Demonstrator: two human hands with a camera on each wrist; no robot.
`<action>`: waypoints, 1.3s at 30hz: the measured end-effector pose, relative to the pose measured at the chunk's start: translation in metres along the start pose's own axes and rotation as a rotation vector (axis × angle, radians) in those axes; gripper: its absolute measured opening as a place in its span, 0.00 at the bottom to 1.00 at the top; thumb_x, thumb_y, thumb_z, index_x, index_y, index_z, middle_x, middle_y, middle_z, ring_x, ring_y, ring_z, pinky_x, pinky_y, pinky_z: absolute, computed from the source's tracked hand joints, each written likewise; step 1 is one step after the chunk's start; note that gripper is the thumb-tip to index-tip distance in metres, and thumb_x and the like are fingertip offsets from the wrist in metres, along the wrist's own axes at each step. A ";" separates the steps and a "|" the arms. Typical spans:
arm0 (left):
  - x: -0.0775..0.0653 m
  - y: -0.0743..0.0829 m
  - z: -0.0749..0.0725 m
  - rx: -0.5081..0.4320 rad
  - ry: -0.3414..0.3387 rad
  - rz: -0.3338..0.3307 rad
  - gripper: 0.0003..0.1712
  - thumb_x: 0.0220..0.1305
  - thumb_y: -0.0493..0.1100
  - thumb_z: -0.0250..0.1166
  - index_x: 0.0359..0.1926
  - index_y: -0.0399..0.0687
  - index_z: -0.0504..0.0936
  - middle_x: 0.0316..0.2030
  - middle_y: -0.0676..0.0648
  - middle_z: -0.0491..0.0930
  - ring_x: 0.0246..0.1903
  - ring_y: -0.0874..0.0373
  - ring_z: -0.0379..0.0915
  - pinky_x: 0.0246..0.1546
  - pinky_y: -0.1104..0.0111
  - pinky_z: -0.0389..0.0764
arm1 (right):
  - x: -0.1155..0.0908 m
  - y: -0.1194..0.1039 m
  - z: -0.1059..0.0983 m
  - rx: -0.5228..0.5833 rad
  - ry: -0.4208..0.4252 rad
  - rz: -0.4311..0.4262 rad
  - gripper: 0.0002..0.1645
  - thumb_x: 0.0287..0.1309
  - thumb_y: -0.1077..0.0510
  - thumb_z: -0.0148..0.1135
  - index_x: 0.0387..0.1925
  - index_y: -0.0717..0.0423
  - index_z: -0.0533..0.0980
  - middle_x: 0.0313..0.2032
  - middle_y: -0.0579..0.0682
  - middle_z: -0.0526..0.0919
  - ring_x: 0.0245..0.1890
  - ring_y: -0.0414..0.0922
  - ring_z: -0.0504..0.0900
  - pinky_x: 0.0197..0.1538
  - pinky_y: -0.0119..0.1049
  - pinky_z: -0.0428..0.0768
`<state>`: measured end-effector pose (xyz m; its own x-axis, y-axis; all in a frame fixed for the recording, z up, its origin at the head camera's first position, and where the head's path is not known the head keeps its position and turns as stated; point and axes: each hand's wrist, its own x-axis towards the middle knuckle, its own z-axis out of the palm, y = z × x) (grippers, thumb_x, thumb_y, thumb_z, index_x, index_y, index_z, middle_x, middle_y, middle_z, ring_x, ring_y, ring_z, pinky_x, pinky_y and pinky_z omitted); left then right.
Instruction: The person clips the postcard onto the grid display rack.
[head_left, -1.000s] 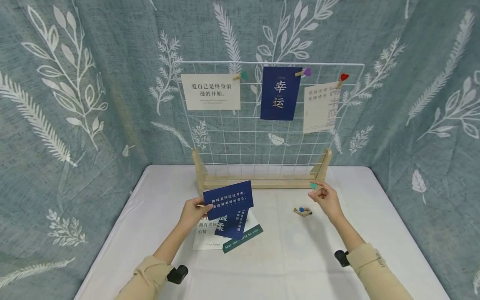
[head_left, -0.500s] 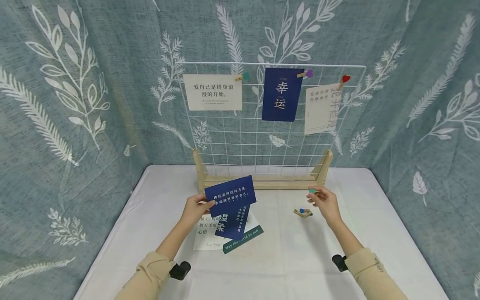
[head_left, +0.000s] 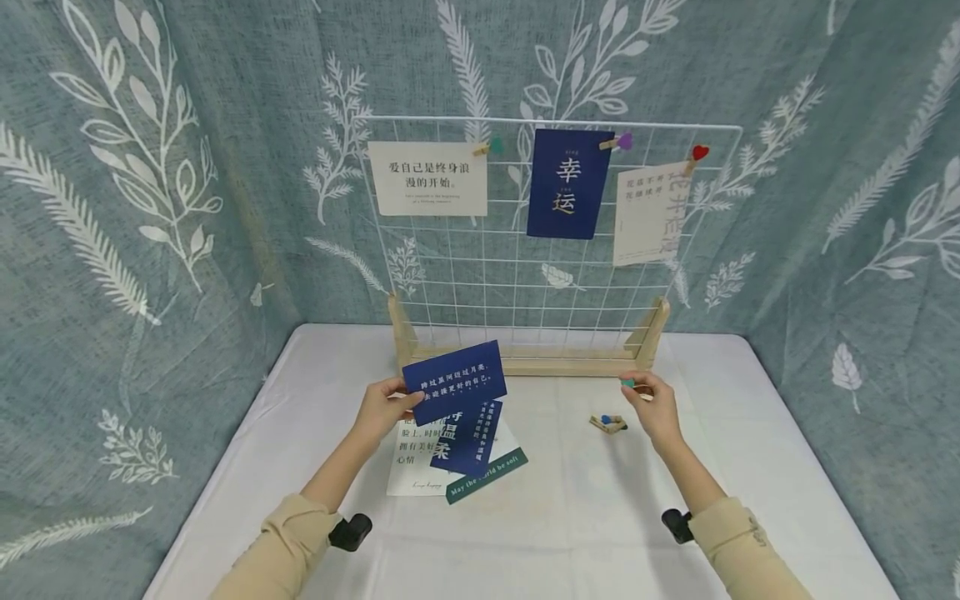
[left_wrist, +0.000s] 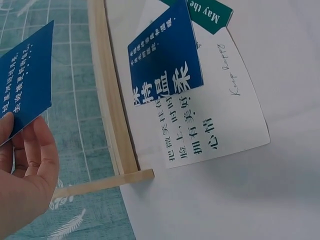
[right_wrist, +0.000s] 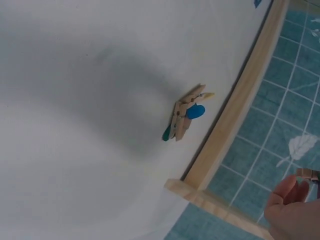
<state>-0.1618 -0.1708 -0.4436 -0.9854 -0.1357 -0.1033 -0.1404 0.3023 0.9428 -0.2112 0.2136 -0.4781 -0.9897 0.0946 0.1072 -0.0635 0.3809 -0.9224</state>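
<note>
My left hand point(head_left: 384, 410) pinches a dark blue card point(head_left: 456, 379) with white lettering by its left edge, thumb in front. The card is held up over the other cards. In the left wrist view, the thumb point(left_wrist: 6, 127) lies on that card. My right hand point(head_left: 654, 407) holds a small wooden clothespin point(right_wrist: 306, 173) with a teal decoration point(head_left: 627, 382), in front of the rack's right foot. Part of the clothespin is cut off in the right wrist view. Below the left hand lie another blue card point(head_left: 468, 442), a white card point(head_left: 412, 471) and a green strip point(head_left: 487, 477).
A white wire grid rack point(head_left: 517, 292) on a wooden base point(head_left: 555, 367) stands at the back. Clothespins fix a white card point(head_left: 427, 179), a blue card point(head_left: 567, 183) and a cream card point(head_left: 647, 217) to it. Several clothespins point(head_left: 608, 423) lie on the table near the right hand.
My left hand has raised the blue card a little towards the rack. In my right fingers the clothespin has turned, so less of its teal heart shows. The head view has shifted slightly.
</note>
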 end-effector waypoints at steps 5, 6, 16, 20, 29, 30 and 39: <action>0.001 0.000 -0.001 0.005 -0.006 -0.023 0.15 0.63 0.33 0.59 0.49 0.26 0.76 0.39 0.40 0.78 0.29 0.65 0.78 0.37 0.68 0.84 | -0.004 -0.001 0.000 0.027 0.002 0.022 0.13 0.60 0.68 0.57 0.46 0.73 0.75 0.35 0.48 0.78 0.30 0.28 0.71 0.34 0.18 0.74; 0.001 -0.001 -0.002 0.006 -0.007 -0.027 0.15 0.63 0.33 0.59 0.49 0.26 0.76 0.39 0.39 0.78 0.29 0.65 0.78 0.38 0.68 0.84 | -0.004 -0.001 0.000 0.043 0.002 0.025 0.14 0.60 0.68 0.58 0.46 0.73 0.75 0.33 0.44 0.78 0.29 0.28 0.72 0.34 0.18 0.74; 0.001 -0.002 -0.010 -0.028 0.048 -0.040 0.17 0.65 0.35 0.58 0.51 0.25 0.75 0.38 0.42 0.80 0.27 0.68 0.77 0.39 0.70 0.84 | -0.011 -0.002 0.004 0.180 -0.010 -0.005 0.12 0.56 0.71 0.60 0.41 0.77 0.74 0.29 0.35 0.81 0.28 0.26 0.78 0.39 0.18 0.78; 0.002 -0.002 -0.009 -0.106 0.055 -0.069 0.18 0.65 0.35 0.59 0.52 0.24 0.74 0.32 0.52 0.82 0.25 0.72 0.76 0.34 0.78 0.81 | -0.013 -0.003 0.002 0.205 -0.070 -0.059 0.12 0.57 0.72 0.58 0.40 0.81 0.72 0.26 0.29 0.78 0.28 0.26 0.79 0.38 0.18 0.79; 0.001 -0.001 -0.009 -0.169 0.034 -0.117 0.20 0.64 0.35 0.59 0.54 0.25 0.72 0.28 0.59 0.80 0.27 0.72 0.75 0.33 0.81 0.78 | -0.017 -0.010 0.005 0.239 -0.114 -0.075 0.13 0.57 0.71 0.59 0.40 0.81 0.71 0.26 0.32 0.79 0.28 0.28 0.81 0.38 0.21 0.81; 0.001 0.000 -0.009 -0.170 0.034 -0.117 0.20 0.64 0.35 0.58 0.54 0.26 0.72 0.28 0.59 0.80 0.28 0.72 0.75 0.33 0.81 0.78 | -0.018 -0.010 0.006 0.237 -0.113 -0.071 0.14 0.57 0.70 0.59 0.40 0.81 0.71 0.26 0.32 0.79 0.27 0.28 0.81 0.37 0.21 0.81; 0.003 0.006 -0.017 -0.161 0.027 -0.098 0.20 0.65 0.34 0.57 0.56 0.26 0.71 0.35 0.54 0.81 0.31 0.72 0.75 0.39 0.77 0.81 | -0.019 -0.013 0.013 0.211 -0.094 -0.045 0.17 0.56 0.71 0.60 0.46 0.80 0.72 0.27 0.39 0.82 0.27 0.27 0.81 0.38 0.22 0.82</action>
<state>-0.1638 -0.1850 -0.4329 -0.9646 -0.1826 -0.1904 -0.2160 0.1322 0.9674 -0.1929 0.1952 -0.4728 -0.9923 -0.0084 0.1239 -0.1234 0.1815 -0.9756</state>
